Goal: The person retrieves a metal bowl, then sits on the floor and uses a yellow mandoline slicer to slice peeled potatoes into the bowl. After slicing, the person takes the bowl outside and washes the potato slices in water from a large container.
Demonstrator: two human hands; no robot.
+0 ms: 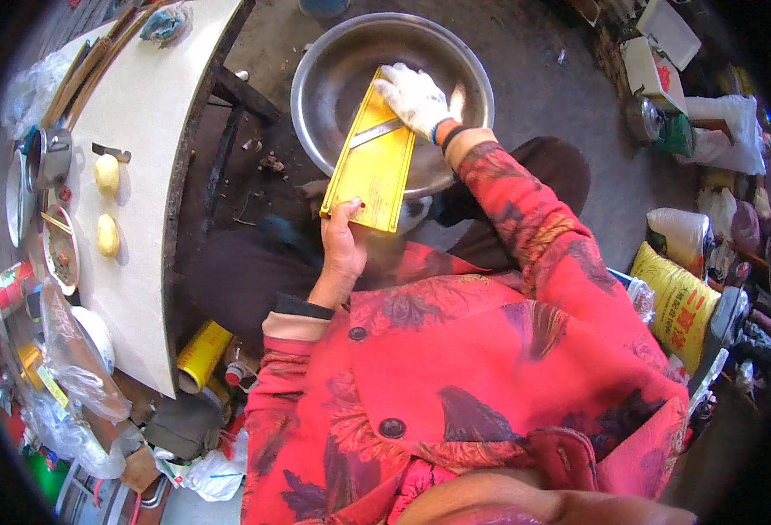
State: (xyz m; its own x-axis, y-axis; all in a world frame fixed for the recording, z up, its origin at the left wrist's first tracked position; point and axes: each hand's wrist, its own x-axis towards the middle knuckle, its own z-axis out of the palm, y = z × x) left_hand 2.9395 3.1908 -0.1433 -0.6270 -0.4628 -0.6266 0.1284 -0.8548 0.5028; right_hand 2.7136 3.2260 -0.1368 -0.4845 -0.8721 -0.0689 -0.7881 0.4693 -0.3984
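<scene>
My left hand (343,247) grips the near end of a yellow mandoline slicer (371,179), its thumb on top. The slicer slants over the near rim of a wide steel basin (305,109), with a slanted metal blade across its middle. My right hand (413,98), in a white glove, lies curled over the slicer's far end, above the blade. Whatever is under its fingers is hidden. On the pale table to the left lie two peeled potatoes, one farther (106,175) and one nearer (107,235). A dark-bladed knife (112,153) rests just beyond the farther potato.
A metal pot (51,157) and an oval dish (60,249) with chopsticks stand along the table's left side. A yellow roll (203,356) leans beneath the table's near corner. Yellow sacks (674,306), bags and a white box (652,74) crowd the right side.
</scene>
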